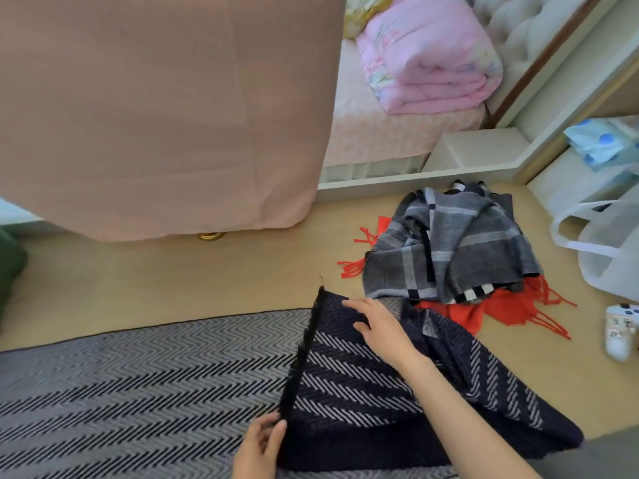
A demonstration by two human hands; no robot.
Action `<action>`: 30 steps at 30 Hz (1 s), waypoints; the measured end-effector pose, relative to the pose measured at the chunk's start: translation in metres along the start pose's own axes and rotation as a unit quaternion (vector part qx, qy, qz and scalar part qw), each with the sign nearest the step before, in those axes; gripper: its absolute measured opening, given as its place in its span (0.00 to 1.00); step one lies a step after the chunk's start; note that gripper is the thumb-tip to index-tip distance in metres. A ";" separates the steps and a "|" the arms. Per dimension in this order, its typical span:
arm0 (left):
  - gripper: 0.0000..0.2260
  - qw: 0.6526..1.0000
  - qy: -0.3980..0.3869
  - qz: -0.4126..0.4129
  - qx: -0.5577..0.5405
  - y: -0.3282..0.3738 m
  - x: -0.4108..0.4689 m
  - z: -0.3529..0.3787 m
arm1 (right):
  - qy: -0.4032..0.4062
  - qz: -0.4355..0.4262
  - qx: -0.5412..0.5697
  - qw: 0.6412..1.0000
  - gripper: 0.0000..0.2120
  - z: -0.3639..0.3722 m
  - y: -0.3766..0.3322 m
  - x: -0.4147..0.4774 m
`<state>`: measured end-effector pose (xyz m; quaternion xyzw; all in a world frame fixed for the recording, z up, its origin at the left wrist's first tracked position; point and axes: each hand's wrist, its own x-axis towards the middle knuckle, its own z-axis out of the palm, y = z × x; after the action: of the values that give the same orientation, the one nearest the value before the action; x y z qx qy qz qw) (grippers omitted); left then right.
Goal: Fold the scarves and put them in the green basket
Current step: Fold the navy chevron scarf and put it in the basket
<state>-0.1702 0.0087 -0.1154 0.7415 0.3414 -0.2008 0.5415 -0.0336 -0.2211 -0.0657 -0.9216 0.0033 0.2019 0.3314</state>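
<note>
One herringbone scarf [345,385] — left grip [260,444] pinches its fringed edge, right grip [377,326] rests released.

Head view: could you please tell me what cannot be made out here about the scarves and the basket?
Green shape, head view: cut off by the left edge; whether it is the basket is unclear.
Red scarf, head view: mostly hidden under the grey plaid scarf.
Left hand, head view: partly cut by the bottom edge, pinching the dark scarf.
</note>
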 end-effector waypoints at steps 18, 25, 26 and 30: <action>0.07 0.991 -0.028 -0.066 -0.111 0.013 -0.020 0.004 | 0.028 0.011 0.198 0.980 0.05 0.004 -0.041 0.044; 0.08 0.965 -0.039 -0.132 -0.221 0.023 -0.033 0.019 | -0.067 0.046 0.073 0.994 0.10 0.016 -0.034 0.056; 0.07 0.964 -0.035 -0.135 -0.225 0.025 -0.034 0.018 | -0.055 0.022 0.084 0.995 0.06 0.017 -0.036 0.055; 0.05 0.952 0.032 -0.129 -0.275 0.031 -0.040 -0.001 | -0.028 -0.043 0.100 0.994 0.08 0.018 -0.062 0.057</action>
<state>-0.1751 -0.0071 -0.0673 0.5195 0.4931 -0.1430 0.6830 0.0208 -0.1542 -0.0614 -0.8771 -0.0255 0.2116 0.4304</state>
